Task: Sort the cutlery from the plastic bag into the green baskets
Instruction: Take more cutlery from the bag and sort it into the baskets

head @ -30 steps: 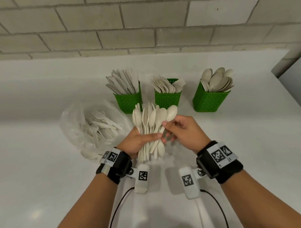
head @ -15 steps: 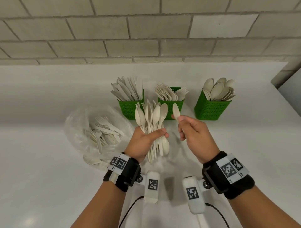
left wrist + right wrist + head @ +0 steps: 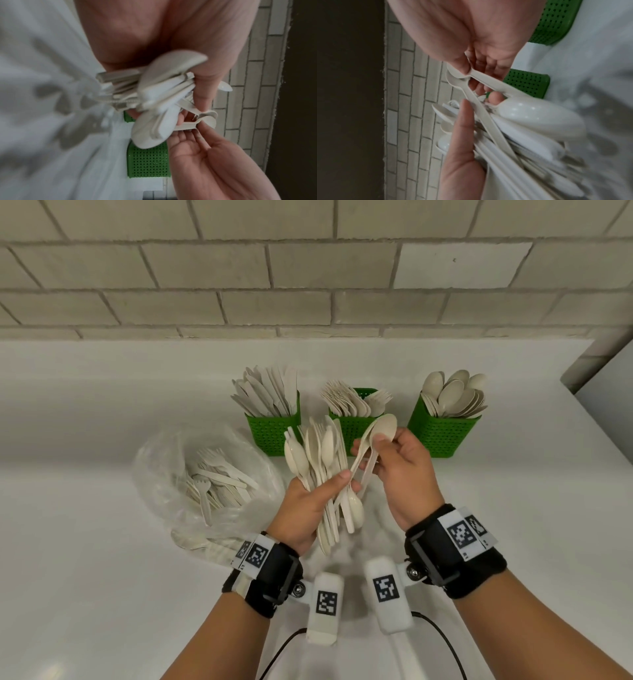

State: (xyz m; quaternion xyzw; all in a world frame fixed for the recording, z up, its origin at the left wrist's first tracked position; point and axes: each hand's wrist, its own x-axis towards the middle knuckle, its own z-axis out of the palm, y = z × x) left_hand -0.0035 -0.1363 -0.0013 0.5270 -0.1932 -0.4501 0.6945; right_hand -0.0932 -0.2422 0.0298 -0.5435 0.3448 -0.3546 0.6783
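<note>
Sorting beige plastic cutlery at the white counter (image 3: 85,542).
Clear plastic bag (image 3: 205,474) left of three green mesh baskets (image 3: 442,433) near back edge; left hand (image 3: 308,505) gripping mixed cutlery bundle (image 3: 318,453); right hand (image 3: 404,470) pinching two beige spoons (image 3: 373,436).

bundle (image 3: 154,97) blurred, middle basket (image 3: 352,426) partly hidden

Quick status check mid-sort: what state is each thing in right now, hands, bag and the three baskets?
left hand: grips a mixed cutlery bundle
right hand: pinches two spoons
plastic bag: open, forks still inside
left basket: upright, holds knives
middle basket: upright, holds forks
right basket: upright, holds spoons
</note>
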